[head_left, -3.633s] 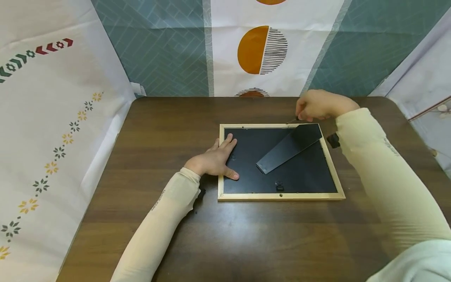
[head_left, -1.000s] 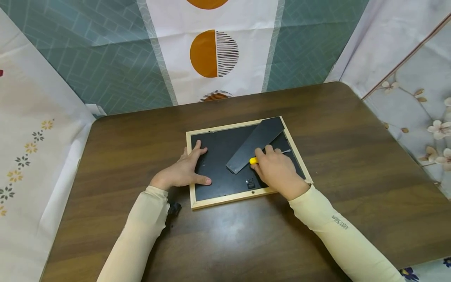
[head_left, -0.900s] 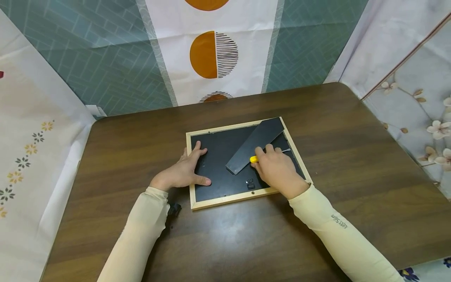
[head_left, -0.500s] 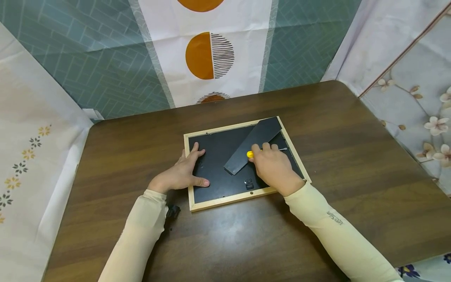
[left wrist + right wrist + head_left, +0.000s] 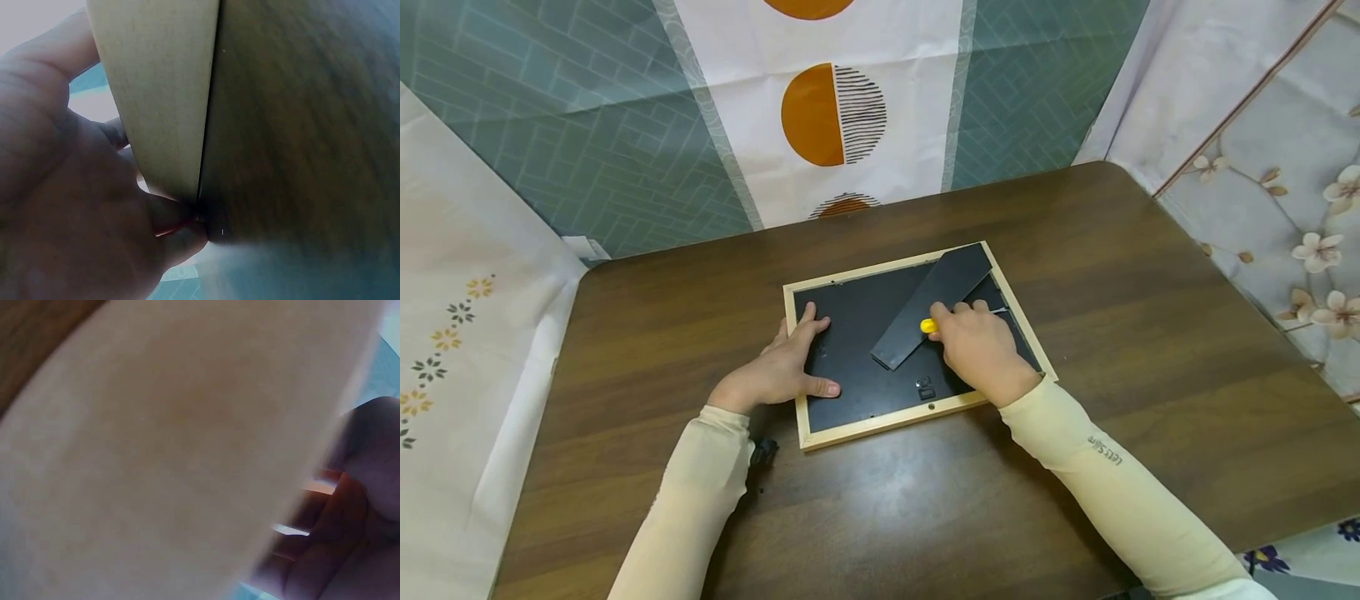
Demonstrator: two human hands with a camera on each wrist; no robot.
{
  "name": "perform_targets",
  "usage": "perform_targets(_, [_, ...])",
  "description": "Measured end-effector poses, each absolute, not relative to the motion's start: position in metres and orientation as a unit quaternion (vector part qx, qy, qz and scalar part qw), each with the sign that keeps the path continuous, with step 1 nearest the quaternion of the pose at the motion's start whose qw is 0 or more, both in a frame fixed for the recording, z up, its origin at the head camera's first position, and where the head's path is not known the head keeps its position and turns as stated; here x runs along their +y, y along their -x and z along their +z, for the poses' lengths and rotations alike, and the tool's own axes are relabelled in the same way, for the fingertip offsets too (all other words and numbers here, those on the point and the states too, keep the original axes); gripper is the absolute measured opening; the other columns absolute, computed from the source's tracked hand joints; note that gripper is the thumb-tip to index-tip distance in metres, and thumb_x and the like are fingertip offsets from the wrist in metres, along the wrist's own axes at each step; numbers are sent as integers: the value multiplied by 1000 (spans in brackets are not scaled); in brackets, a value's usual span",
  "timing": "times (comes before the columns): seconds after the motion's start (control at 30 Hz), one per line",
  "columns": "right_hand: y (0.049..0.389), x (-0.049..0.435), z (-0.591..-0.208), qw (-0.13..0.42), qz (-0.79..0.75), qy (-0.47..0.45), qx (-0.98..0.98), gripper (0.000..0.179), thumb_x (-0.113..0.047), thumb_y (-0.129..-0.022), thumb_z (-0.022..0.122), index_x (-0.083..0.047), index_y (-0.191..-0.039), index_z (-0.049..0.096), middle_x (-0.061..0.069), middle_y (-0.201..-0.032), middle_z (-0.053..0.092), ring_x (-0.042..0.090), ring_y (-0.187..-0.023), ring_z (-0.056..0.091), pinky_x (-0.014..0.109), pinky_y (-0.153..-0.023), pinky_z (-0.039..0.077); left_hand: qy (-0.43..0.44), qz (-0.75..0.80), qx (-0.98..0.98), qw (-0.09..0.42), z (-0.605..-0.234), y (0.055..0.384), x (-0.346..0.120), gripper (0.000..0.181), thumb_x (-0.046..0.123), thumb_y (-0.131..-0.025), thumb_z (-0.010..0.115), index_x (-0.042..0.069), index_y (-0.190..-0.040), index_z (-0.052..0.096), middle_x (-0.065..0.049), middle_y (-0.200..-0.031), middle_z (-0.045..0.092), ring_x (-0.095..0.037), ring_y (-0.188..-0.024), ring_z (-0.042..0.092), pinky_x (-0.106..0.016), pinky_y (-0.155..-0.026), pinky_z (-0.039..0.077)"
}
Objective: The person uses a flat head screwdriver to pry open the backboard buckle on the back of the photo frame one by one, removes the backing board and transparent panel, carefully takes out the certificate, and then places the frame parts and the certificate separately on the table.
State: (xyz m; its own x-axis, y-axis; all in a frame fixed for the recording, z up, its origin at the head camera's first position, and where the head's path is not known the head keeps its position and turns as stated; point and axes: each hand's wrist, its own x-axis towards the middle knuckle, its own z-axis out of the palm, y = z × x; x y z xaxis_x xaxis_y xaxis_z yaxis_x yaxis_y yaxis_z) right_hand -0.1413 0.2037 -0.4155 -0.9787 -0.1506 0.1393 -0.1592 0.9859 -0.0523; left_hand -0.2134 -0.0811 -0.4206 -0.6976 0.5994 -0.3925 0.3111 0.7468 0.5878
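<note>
A photo frame point(image 5: 867, 430) with a pale wooden rim lies face down, its black backing point(image 5: 857, 333) and easel leg point(image 5: 917, 317) uppermost. My left hand point(image 5: 778, 367) rests over its left edge with fingers spread, thumb and forefinger on the backing. In the left wrist view, the frame's wooden side point(image 5: 159, 94) runs alongside the palm. My right hand point(image 5: 985, 348) grips a screwdriver by its yellow handle point(image 5: 928, 326); the metal tip point(image 5: 1000, 311) points to the frame's right edge. The right wrist view is mostly filled by a blurred pale surface beside the fingers point(image 5: 306, 550).
The frame lies on a brown wooden table point(image 5: 887, 517). A small black object point(image 5: 764, 452) shows beside the left cuff. Patterned cloths point(image 5: 906, 108) hang behind the table and at both sides.
My right hand has come from the frame's far edge to its right side; the yellow handle now shows. The left hand stays on the left edge. The head view has shifted and tilted.
</note>
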Motion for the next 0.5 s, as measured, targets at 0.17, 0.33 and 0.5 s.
perform_targets(0.17, [147, 210, -412, 60, 57, -95, -992, 21, -23, -97, 71, -4, -99, 62, 16, -82, 67, 34, -69, 58, 47, -61, 55, -250, 241, 892, 289, -419, 212, -82, 111, 44, -83, 82, 15, -164, 12, -1, -167, -20, -40, -149, -20, -70, -113, 6])
perform_targets(0.33, [149, 236, -401, 63, 127, -132, -981, 20, -19, -95, 73, -4, -98, 61, 12, -81, 67, 29, -66, 60, 44, -66, 54, -251, 241, 890, 295, -418, 212, -80, 110, 44, -85, 81, 15, -164, 11, -1, -166, -20, -39, -149, -20, -69, -113, 5])
perform_targets(0.5, [150, 266, -385, 14, 221, -128, -967, 15, -16, -98, 67, -5, -104, 57, 9, -79, 56, 26, -65, 52, 39, -64, 47, -255, 240, 888, 298, -418, 213, -80, 110, 44, -85, 80, 13, -164, 10, -4, -166, -20, -43, -148, -20, -69, -113, 4])
